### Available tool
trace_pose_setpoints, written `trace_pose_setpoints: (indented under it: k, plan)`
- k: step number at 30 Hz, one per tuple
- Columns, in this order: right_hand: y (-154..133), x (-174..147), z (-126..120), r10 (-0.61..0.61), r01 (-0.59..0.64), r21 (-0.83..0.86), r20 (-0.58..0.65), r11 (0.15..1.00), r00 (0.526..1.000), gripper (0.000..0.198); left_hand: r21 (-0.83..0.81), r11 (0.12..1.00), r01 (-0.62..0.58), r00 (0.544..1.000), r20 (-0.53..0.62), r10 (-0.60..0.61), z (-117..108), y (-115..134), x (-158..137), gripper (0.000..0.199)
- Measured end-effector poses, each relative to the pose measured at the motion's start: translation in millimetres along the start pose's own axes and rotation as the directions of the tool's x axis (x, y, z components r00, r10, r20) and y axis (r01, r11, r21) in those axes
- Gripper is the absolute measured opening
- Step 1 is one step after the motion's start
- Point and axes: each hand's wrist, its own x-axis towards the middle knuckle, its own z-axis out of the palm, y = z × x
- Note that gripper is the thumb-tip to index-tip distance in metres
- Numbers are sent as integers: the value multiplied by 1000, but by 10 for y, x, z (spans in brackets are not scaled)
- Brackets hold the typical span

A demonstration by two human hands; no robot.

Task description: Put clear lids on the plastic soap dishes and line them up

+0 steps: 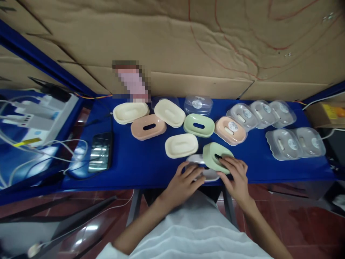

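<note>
My right hand (236, 178) grips a light green oval plastic shell (211, 155) with a slot in its top, tilted above the table edge. Its fingers are at the slot and the thumb is at the near side. Under and left of it lies a pale grey oval plastic piece (211, 175), partly hidden. My left hand (184, 183) holds this grey piece, fingers curled over its left part. Just behind, a cream oval tray (181, 145) lies on the table, close to a second green slotted shell (198, 125).
Further cream trays (130, 112) and a peach slotted shell (148, 126) lie left. Clear lids with round labels (285, 144) stand at the right, one over a peach shell (231, 130). A phone (100, 151) and a cabled power strip (50, 118) are left. Cardboard (172, 43) backs the blue table.
</note>
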Motion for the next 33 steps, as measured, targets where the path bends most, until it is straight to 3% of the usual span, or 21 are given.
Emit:
trace_pose_setpoints:
  k: [3, 5, 8, 12, 17, 26, 30, 33]
  plan:
    - [-24, -16, -46, 0, 3, -29, 83, 1000, 997, 35, -53, 994, 94, 974, -204, -103, 69, -48, 72, 31]
    - [-56, -2, -52, -30, 33, -23, 115, 999, 993, 35, -61, 985, 163, 948, -268, -174, 73, -82, 54, 45]
    - [-147, 62, -4, -125, 125, 12, 157, 992, 980, 35, -41, 974, 223, 944, -241, -226, 29, -146, 0, 62]
    - [-320, 186, 119, -254, 245, 70, 209, 967, 944, 34, -67, 979, 191, 963, -179, -200, -20, -231, -75, 65]
    - [-436, 292, 195, -336, 330, 66, 228, 942, 914, 30, -175, 965, 196, 956, -186, -228, -27, -307, -185, 70]
    - [-393, 249, 259, -408, 406, 66, 283, 911, 868, 33, -376, 911, 171, 954, -169, -249, -54, -421, -297, 45]
    - [-413, 234, 273, -418, 421, 56, 289, 905, 861, 37, -457, 872, 176, 945, -171, -280, -27, -435, -320, 47]
    - [-402, 229, 254, -432, 421, 103, 296, 901, 852, 40, -486, 849, 208, 937, -151, -316, -8, -438, -338, 63]
